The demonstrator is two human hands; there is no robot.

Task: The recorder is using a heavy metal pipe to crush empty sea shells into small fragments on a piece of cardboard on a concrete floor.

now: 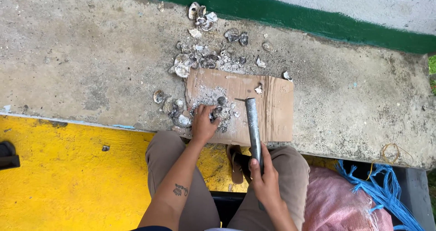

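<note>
Corrugated cardboard (272, 108) | left hand (204, 124) grip clamped on rough shells (217, 112) | right hand (265, 179) grip clamped on smooth metal pipe (252, 124)

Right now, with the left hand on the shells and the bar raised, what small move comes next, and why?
Probably draw the left hand fingers back a little before striking. They rest on the shell pieces on the cardboard, right beside the head of the metal bar that the right hand grips.

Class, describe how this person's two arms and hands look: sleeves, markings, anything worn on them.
Both forearms are bare, without gloves or visible wrist wear. The left forearm bears a small dark tattoo. The left hand and right hand show no rings. A dark sleeve edge shows near the left elbow.
</note>
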